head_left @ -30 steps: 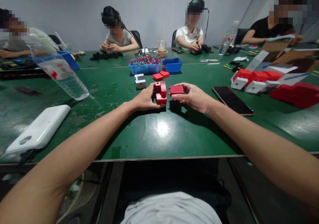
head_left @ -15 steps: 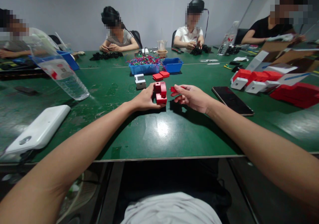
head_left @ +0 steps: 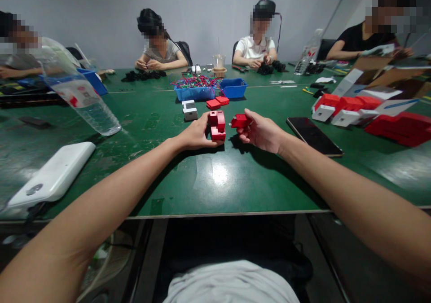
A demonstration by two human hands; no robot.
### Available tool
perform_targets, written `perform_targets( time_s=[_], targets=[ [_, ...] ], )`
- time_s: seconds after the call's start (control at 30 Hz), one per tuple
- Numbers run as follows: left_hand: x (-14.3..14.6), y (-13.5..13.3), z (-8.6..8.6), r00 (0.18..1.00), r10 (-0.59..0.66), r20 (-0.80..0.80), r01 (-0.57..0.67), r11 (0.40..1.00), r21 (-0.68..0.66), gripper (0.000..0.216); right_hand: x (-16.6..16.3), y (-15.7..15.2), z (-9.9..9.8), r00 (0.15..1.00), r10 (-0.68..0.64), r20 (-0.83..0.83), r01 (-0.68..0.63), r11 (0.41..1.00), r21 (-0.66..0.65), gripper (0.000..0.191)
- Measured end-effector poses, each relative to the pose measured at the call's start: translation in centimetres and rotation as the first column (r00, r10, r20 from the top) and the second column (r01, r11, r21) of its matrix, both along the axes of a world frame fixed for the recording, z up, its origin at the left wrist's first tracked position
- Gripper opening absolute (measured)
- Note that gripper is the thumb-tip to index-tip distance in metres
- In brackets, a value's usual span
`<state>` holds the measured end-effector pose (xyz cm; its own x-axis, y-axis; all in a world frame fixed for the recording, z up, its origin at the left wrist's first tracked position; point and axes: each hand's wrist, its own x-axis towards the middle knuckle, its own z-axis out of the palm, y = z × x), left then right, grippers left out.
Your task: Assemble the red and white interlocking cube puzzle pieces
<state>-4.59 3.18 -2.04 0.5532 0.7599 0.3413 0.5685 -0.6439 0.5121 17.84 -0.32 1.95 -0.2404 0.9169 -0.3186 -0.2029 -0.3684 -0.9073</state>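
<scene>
My left hand [head_left: 194,135] is closed round a red blocky part [head_left: 217,125] that rests on the green table [head_left: 215,177]. A little to its right, my right hand [head_left: 261,131] grips a smaller red plug-like piece [head_left: 239,121], held just above the table with a small gap between the two red parts. Behind them lie two flat red pieces [head_left: 217,102] and a white and grey block [head_left: 189,110].
A black phone [head_left: 313,135] lies right of my right hand; red and white boxes [head_left: 350,110] are stacked beyond. Blue bins [head_left: 208,89] with coloured wires sit mid-table. A white device [head_left: 54,175] and a tilted water bottle [head_left: 79,94] are left. Several people work along the far edges.
My right hand has turned the small red piece in its fingers and drawn it slightly nearer the red part. My left hand has stayed put.
</scene>
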Motion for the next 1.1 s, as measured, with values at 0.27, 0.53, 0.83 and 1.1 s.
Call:
perform_targets(
  time_s=[0.27, 0.53, 0.83, 1.1],
  targets=[
    [-0.03, 0.01, -0.02, 1.000, -0.002, 0.006, 0.002, 1.000, 0.009, 0.090, -0.02, -0.03, 0.14, 1.000, 0.013, -0.014, -0.014, 1.000, -0.007, 0.040],
    [-0.07, -0.03, -0.01, 1.000, -0.003, 0.003, 0.003, 1.000, -0.001, 0.089, 0.38, 0.15, 0.37, 0.997, 0.060, -0.058, -0.060, 0.998, -0.009, 0.035],
    [-0.05, -0.05, -0.01, 1.000, 0.008, 0.010, -0.007, 1.000, -0.013, 0.088, 0.60, 0.09, 0.51, 0.983, 0.097, -0.153, -0.100, 0.995, -0.008, 0.029],
    [-0.08, -0.04, 0.06, 1.000, 0.009, -0.006, -0.009, 1.000, -0.009, 0.089, 0.76, 0.31, 0.36, 0.983, 0.084, -0.162, -0.094, 0.994, -0.059, 0.026]
  ],
)
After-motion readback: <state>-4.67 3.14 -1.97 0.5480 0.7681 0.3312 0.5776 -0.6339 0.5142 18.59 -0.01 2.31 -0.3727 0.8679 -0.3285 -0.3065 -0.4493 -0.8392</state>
